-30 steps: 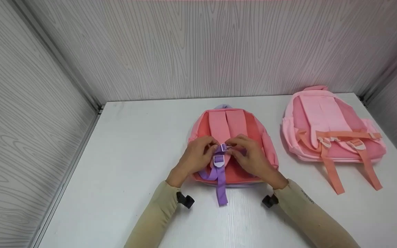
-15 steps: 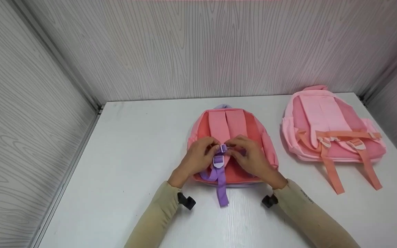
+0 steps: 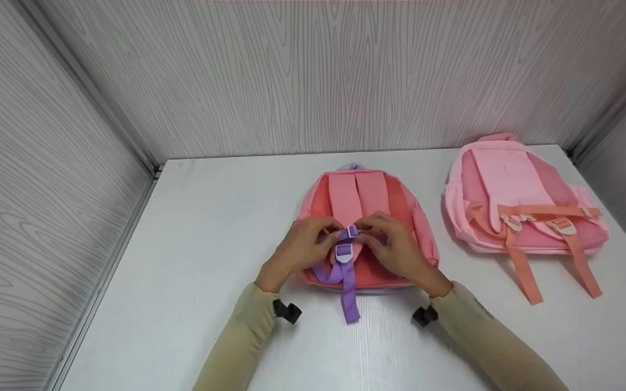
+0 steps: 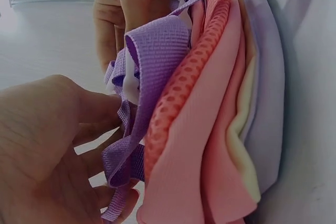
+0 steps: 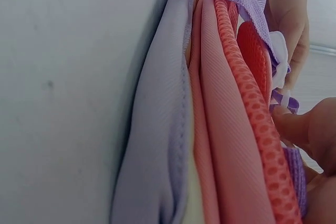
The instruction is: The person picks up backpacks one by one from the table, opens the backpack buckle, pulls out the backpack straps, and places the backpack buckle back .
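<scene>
A small coral-pink backpack (image 3: 343, 190) with lilac edges lies back up on the table. Over its lower middle, a purple webbing strap (image 4: 163, 40) carries a small white buckle (image 3: 352, 232). My left hand (image 3: 305, 244) pinches the strap just left of that buckle. From the other side, my right hand (image 3: 397, 247) pinches the webbing at the buckle's right end; the fingertips hide part of it. Just below sits a larger white buckle (image 3: 344, 253), whose purple strap end (image 3: 350, 304) hangs past the backpack's bottom edge. Neither hand touches this strap end.
At the right lies a second, light pink backpack (image 3: 514, 179) with orange straps (image 3: 524, 271) trailing toward the front. Both rest on a white table (image 3: 210, 233). A grey wood-grain panel (image 3: 313, 76) stands behind, with side panels left and right.
My left hand and wrist have shifted slightly left, still pinching the strap. The right hand stays almost in place. Both backpacks lie where they were.
</scene>
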{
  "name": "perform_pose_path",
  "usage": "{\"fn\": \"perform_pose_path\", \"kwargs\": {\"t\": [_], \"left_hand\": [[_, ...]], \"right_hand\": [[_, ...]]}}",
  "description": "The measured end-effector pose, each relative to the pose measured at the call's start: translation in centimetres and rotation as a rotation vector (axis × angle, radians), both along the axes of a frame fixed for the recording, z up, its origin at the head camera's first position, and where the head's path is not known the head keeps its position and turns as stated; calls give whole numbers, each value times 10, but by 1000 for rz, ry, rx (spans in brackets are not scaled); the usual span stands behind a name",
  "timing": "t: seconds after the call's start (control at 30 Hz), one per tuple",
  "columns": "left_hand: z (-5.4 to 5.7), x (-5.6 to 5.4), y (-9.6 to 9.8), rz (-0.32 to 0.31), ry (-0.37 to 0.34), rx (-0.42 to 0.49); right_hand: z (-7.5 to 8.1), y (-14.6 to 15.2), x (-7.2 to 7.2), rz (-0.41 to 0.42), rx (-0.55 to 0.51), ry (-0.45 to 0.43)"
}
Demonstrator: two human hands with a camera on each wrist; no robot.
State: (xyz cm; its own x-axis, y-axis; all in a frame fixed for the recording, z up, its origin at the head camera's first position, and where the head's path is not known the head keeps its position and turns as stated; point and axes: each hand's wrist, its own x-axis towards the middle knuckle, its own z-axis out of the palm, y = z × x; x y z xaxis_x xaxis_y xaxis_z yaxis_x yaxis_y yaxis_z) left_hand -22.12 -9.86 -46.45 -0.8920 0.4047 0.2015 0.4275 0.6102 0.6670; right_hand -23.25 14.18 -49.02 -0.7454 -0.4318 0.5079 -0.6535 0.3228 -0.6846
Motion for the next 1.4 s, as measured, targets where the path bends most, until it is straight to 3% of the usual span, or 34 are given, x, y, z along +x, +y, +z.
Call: {"fn": "perform_pose_path", "kwargs": {"t": [0.53,1.13,1.4], "left_hand": [[-4,-3,0,23,-44,59],[-6,1,11,59,-33,78],[-2,1,5,13,-36,56]], "right_hand": [[1,1,1,-4,15,-16],[-2,-1,1,1,9,-2],[-1,0,1,0,21,-25]]}}
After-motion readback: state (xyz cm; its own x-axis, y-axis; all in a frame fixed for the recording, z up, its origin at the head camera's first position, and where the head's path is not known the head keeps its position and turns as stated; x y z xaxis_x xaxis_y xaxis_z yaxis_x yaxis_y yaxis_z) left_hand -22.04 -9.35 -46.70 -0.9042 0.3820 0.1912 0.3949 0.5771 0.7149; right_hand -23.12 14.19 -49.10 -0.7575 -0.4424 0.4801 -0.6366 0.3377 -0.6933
